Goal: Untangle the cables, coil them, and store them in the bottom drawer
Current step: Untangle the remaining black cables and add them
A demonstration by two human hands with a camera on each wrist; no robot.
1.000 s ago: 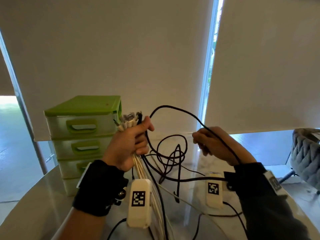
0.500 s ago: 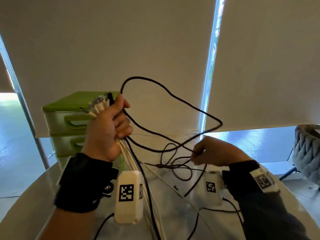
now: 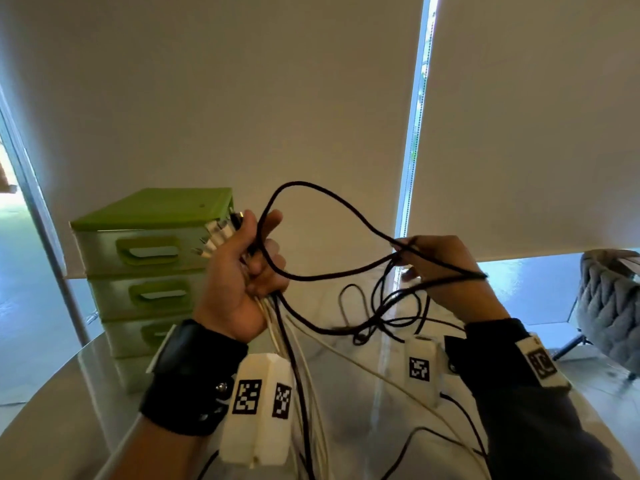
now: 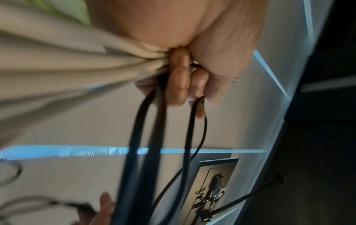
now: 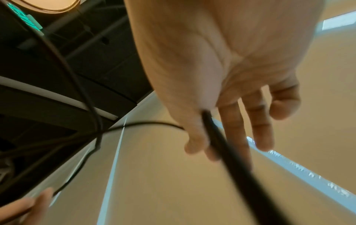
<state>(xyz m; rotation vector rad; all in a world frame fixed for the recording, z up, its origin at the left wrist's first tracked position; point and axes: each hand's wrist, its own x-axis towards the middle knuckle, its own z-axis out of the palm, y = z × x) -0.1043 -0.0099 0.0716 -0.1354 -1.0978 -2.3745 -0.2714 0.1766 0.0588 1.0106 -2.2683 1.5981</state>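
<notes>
My left hand is raised and grips a bundle of white cables and black cables, with their plugs sticking out above the fist. One black cable loops up from that fist and across to my right hand. The right wrist view shows it running between thumb and index finger, the other fingers loosely spread. It also crosses the back of that wrist. A black tangle hangs to the table. The left wrist view shows the fist closed on white strands and black strands.
A green drawer unit with several drawers stands at the back left on the glossy table. Its bottom drawer is partly hidden by my left wrist. A grey chair sits at the right, roller blinds behind.
My right hand has risen with the black cable, which now lies over the back of its wrist. The loop between my hands has spread wider and the left hand shifted slightly right.
</notes>
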